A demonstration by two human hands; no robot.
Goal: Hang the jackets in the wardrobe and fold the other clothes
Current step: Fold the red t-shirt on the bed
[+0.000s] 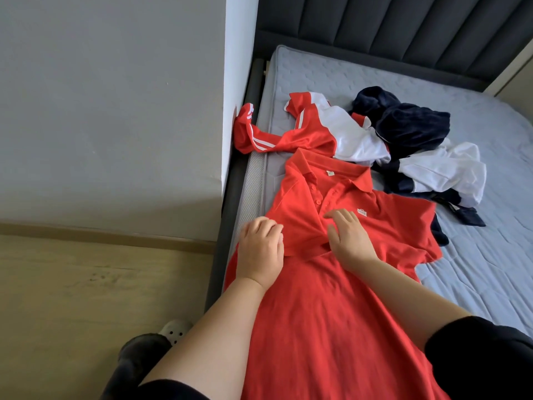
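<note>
A person leans over a bare grey mattress (476,269) and works on a red polo shirt (317,313) that lies face up along its near left side, collar at the far end and hem running off the near edge of the view. The shirt's left side is folded inward across the chest, forming a ridge of cloth between the two hands. The left hand (261,249) rests on the shirt's left edge with its fingers curled; their tips are hidden, so it cannot be told whether they pinch the cloth. The right hand (349,241) lies flat on the chest just below the buttons, fingers straight and slightly spread, pressing the fabric down.

Beyond the collar, a red and white jacket (317,131) sprawls with one striped sleeve draped over the mattress's left edge against the grey wall (115,96). To its right a dark navy garment (409,122) sits crumpled, touching a white and navy garment (444,168). A dark padded headboard (403,27) stands at the far end. A pale shoe (176,332) shows on the wooden floor (86,284), near left.
</note>
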